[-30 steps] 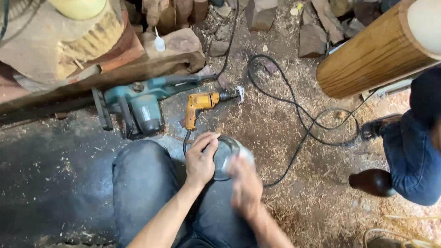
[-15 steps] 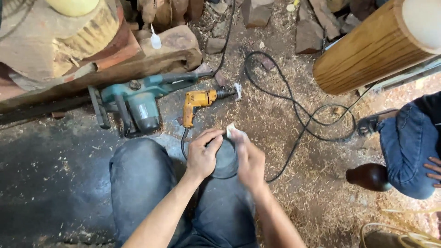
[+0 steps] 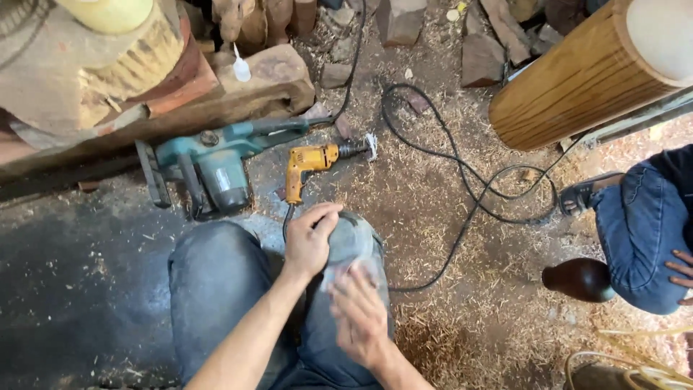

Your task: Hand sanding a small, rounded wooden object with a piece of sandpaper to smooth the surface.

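Here my right hand [image 3: 359, 315] is a blur, fingers spread flat and gripping nothing, brushing the near side of the round grey piece [image 3: 351, 242] on my right knee. Just beyond, my left hand [image 3: 309, 240] clasps its far-left rim, the nearer hand to the yellow drill [image 3: 309, 165] farther out.

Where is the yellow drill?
In the head view, the yellow electric drill lies on the sawdust-covered floor above the left hand, just right of the teal power saw.
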